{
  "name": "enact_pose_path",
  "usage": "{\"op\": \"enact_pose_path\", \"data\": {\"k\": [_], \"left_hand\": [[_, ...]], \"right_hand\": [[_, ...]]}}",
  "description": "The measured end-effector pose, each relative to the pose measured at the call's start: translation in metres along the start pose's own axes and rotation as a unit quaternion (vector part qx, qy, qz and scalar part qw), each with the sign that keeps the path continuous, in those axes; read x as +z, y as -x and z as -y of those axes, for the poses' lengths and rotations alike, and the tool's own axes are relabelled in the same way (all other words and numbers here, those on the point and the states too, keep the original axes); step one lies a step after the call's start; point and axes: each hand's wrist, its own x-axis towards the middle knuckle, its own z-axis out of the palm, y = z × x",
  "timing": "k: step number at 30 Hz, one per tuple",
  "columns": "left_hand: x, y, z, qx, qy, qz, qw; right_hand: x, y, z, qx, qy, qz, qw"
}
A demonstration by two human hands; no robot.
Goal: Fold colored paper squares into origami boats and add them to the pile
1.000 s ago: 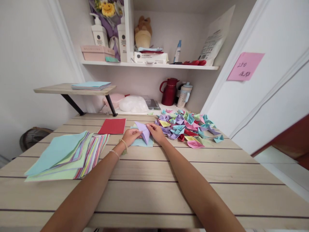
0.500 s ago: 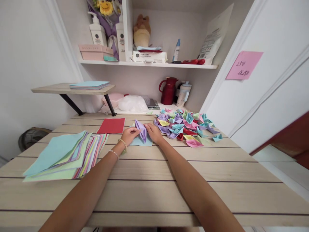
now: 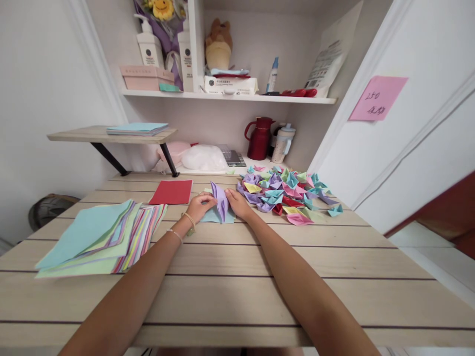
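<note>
A folded sheet of purple origami paper point(image 3: 221, 202) stands nearly upright between my hands at the middle of the table. My left hand point(image 3: 202, 204) pinches its left side, thumb and fingers together. On the other side, my right hand point(image 3: 237, 202) is closed on the right edge, its fingers partly hidden behind the paper. Beneath them lies a light blue sheet point(image 3: 213, 216), mostly covered by the hands and the purple paper. Just right of my right hand spreads a heap of small folded paper boats point(image 3: 274, 194) in many colours.
A fanned stack of coloured paper point(image 3: 89, 237) lies at the left, with a red paper stack point(image 3: 171, 192) behind it. A small raised shelf point(image 3: 81, 133) stands back left. A red jug point(image 3: 260, 138) and a cup point(image 3: 283, 143) stand behind the boats.
The purple paper has turned slightly and moved a little to the right between my hands. Both hands keep hold of it; the view has shifted slightly.
</note>
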Motion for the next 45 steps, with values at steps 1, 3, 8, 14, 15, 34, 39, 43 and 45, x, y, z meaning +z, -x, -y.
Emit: {"op": "enact_pose_path", "data": {"k": [1,3,8,14,15,34,39,43,45], "left_hand": [[0.0,0.0,-0.001,-0.002,0.004,0.0,1.0],[-0.001,0.0,-0.002,-0.004,0.014,-0.003,1.0],[0.0,0.003,-0.006,-0.024,0.04,0.004,0.999],[0.003,0.005,-0.006,-0.087,0.147,-0.042,0.984],[0.003,0.005,-0.005,-0.095,0.154,-0.048,0.982],[0.0,0.0,0.007,-0.067,-0.015,-0.008,0.998],[-0.002,0.001,0.003,-0.046,-0.055,-0.035,0.997],[-0.002,0.002,0.0,-0.048,-0.075,-0.04,0.995],[-0.001,0.002,-0.001,-0.051,-0.082,-0.039,0.995]], "right_hand": [[0.001,0.0,0.0,0.002,-0.008,0.002,1.0],[0.006,0.0,0.0,0.006,-0.025,0.006,1.0],[0.016,-0.002,0.0,0.014,-0.054,0.012,0.998],[0.017,-0.001,0.002,0.033,-0.05,-0.017,0.998],[0.017,0.0,0.003,0.037,-0.047,-0.022,0.998],[0.018,0.006,0.012,-0.004,0.186,-0.076,0.98],[0.019,0.007,0.017,-0.028,0.189,-0.017,0.982],[0.02,0.009,0.022,-0.038,0.234,-0.022,0.971],[0.022,0.01,0.024,-0.026,0.274,-0.042,0.96]]}}
